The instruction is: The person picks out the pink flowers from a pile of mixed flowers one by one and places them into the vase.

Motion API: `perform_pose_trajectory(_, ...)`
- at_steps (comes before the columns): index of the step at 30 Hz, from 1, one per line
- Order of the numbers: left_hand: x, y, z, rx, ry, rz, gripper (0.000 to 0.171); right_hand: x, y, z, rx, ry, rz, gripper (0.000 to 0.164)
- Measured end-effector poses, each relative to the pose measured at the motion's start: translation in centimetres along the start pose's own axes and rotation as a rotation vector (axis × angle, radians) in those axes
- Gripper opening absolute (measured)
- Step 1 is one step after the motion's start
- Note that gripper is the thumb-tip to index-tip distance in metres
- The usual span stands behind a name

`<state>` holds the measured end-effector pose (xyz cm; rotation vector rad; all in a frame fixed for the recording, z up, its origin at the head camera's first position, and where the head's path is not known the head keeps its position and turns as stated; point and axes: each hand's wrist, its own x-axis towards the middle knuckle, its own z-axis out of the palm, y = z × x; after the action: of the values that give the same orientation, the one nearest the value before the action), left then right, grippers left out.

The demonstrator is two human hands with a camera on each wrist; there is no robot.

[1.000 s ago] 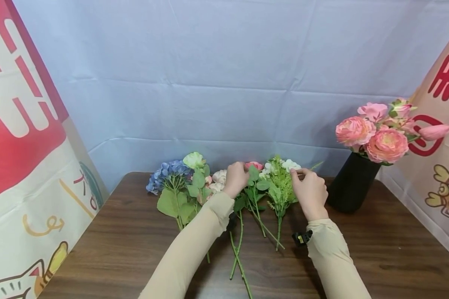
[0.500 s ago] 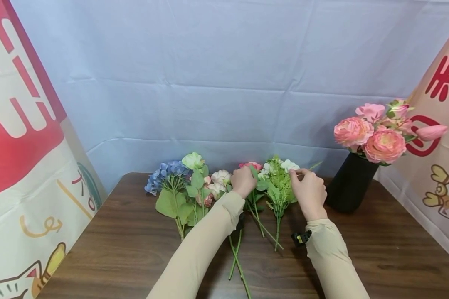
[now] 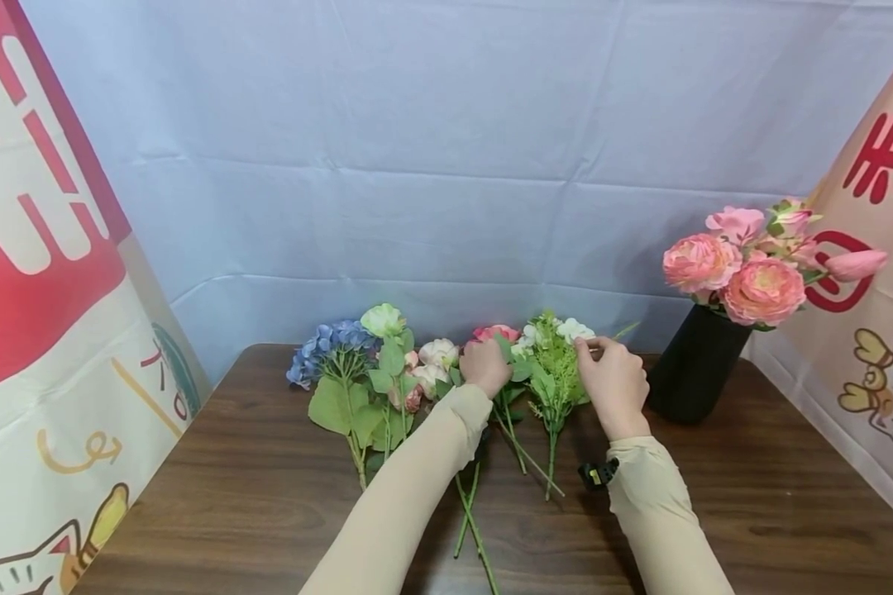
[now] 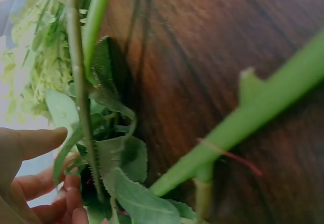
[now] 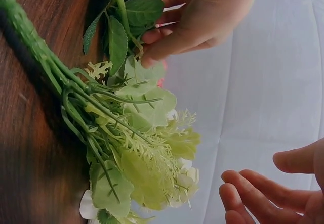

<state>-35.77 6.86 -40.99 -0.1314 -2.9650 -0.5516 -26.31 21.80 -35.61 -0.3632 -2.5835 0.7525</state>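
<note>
My left hand (image 3: 486,364) is over a pink flower (image 3: 497,333) with green leaves. In the left wrist view, the thumb and bent fingers lie around a leaf (image 4: 61,155), with a gap between thumb and fingertips. The right wrist view also has this hand among dark green leaves (image 5: 143,11). My right hand (image 3: 616,384) is beside a bunch of greenery with white blooms (image 3: 551,372). In the right wrist view, its fingers (image 5: 268,191) are apart from the thumb, holding nothing, and stand clear of the bunch (image 5: 147,153).
A black vase (image 3: 699,364) of pink flowers (image 3: 762,287) stands at the back right. Left of my hands lie a blue hydrangea (image 3: 335,347), a pale green flower (image 3: 383,321) and cream blooms (image 3: 439,353). Crossing stems (image 3: 476,529) point toward the front of the wooden table (image 3: 216,496).
My left hand has moved right, from beside the cream blooms to the pink flower, then barely moved. The cream blooms are less covered. My right hand has stayed nearly in place.
</note>
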Motion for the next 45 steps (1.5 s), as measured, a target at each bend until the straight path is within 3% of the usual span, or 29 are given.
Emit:
perform_pose_trajectory(15, 0.4, -0.7, 0.9, -0.026, -0.016, -0.056, 0.012, 0.1, 0.2, 0.0, -0.003, -0.004, 0.009, 0.054)
perform_pose_trajectory(29, 0.3, -0.6, -0.2, 0.015, -0.072, -0.13, 0.018, 0.1, 0.1, 0.1, 0.0, -0.014, 0.005, 0.052)
perform_pose_trajectory(37, -0.1, -2.0, -1.4, -0.119, -0.125, -0.143, 0.035, 0.1, 0.1, 0.2, -0.007, -0.02, -0.006, 0.047)
perform_pose_trajectory(45, -0.3, -3.5, -2.2, -0.267, -0.209, -0.176, 0.033, 0.1, 0.1, 0.4, -0.016, -0.026, -0.016, 0.046)
